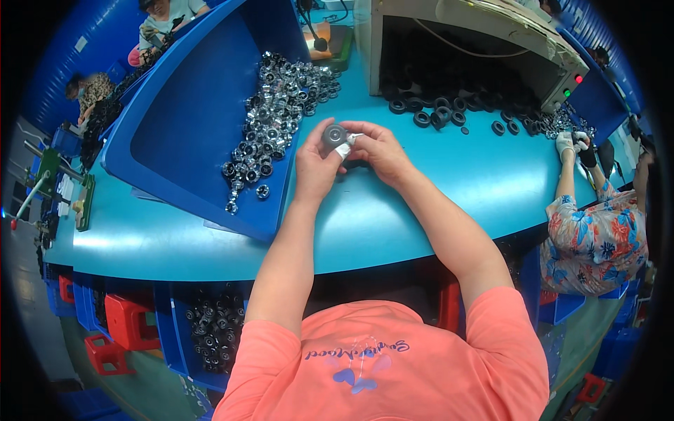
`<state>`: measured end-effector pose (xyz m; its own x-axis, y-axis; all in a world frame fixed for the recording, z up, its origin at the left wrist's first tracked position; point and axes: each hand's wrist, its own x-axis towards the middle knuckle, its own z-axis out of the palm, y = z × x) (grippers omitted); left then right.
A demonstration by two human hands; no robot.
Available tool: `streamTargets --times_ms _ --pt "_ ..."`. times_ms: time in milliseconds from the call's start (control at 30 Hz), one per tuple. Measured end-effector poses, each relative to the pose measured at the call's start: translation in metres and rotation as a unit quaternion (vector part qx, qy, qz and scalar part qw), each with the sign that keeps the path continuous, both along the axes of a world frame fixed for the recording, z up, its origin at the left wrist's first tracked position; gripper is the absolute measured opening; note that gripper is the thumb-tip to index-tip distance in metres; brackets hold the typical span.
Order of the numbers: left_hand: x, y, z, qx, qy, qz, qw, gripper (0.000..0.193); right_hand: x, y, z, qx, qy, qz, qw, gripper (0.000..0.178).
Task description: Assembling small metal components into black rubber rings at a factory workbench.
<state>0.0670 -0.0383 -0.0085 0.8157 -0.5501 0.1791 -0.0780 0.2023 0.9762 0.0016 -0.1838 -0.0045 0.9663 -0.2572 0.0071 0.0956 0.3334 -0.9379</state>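
Observation:
Over the middle of the teal table, a small dark wheel (335, 135) with a round hub is held up between both hands. My left hand (314, 167) curls its fingers and thumb around the wheel's left side and underside. From the right, my right hand (381, 153) pinches at the wheel's edge, its inner fingers partly hidden. White wraps cover some of the fingertips. Below the hands there is a dark patch that I cannot make out. Just left of them, a heap of shiny chrome wheel hubs (270, 119) spills out of a tilted blue bin (189, 105).
Black rubber tyres (439, 116) lie in and before a pale box-shaped machine (463, 28) with red and green lights. At right, a co-worker's gloved hands (567, 142) handle small parts. Below the table's front edge, a blue crate (170, 330) contains dark wheels; red stools (130, 323) stand nearby.

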Motion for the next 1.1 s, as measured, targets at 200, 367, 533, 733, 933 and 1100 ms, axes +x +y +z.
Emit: streamTargets --times_ms 200,367,533,733,933,1100 --pt "-0.002 -0.003 0.000 0.055 -0.090 0.043 0.993 0.051 -0.001 -0.005 -0.004 -0.103 -0.019 -0.027 0.994 0.044" --pt "0.002 -0.004 -0.011 0.129 -0.314 0.124 0.932 0.053 -0.005 0.007 0.008 -0.386 -0.061 -0.100 0.915 0.060" --pt "-0.002 -0.004 -0.007 0.138 -0.309 0.119 0.933 0.054 -0.003 0.006 0.007 -0.292 -0.044 -0.070 0.953 0.052" --pt "0.001 -0.007 0.001 0.149 -0.301 0.130 0.933 0.047 0.007 -0.020 -0.005 0.118 0.002 0.089 0.989 0.033" --pt "0.014 -0.007 -0.017 0.151 -0.347 0.144 0.914 0.048 0.010 -0.016 -0.020 0.120 0.029 0.094 0.988 0.030" --pt "0.004 -0.005 -0.005 0.193 -0.316 0.081 0.925 0.054 0.004 -0.013 -0.008 0.082 0.066 0.066 0.992 0.031"
